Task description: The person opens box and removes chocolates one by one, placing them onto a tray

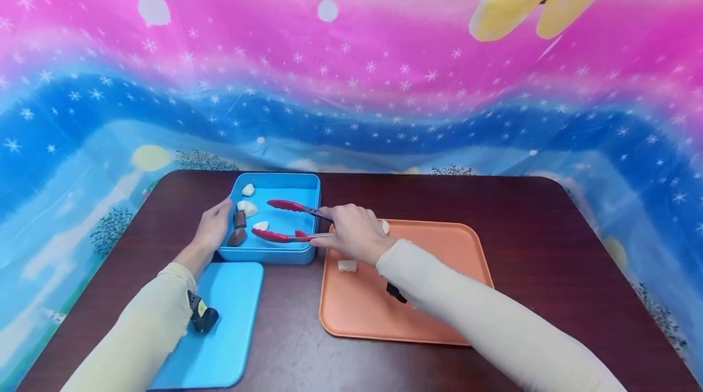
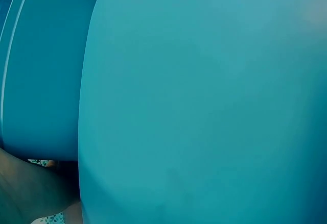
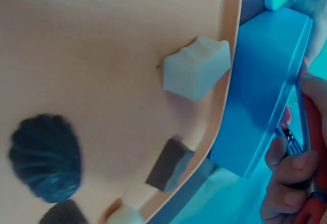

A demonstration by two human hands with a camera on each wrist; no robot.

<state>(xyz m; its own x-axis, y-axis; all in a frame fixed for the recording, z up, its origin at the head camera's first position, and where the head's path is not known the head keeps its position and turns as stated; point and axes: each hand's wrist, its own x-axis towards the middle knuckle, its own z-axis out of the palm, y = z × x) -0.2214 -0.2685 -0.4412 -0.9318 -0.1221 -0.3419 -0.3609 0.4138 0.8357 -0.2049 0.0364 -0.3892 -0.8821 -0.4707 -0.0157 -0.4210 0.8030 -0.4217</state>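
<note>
On a dark table (image 1: 538,245), an orange tray (image 1: 434,245) lies right of a blue box (image 1: 269,256), over which red-tipped tongs (image 1: 282,237) spread, gripped by the right hand (image 1: 357,232); the left hand (image 1: 211,230), its grip unclear, touches the box near chocolates (image 1: 248,207) inside.

Right hand (image 1: 357,232) holds tongs (image 1: 277,237) over blue box (image 1: 269,255).

a dark reddish-brown table (image 1: 549,257) stands before a pink and blue, snowflake-patterned cloth backdrop (image 1: 384,44).
</note>
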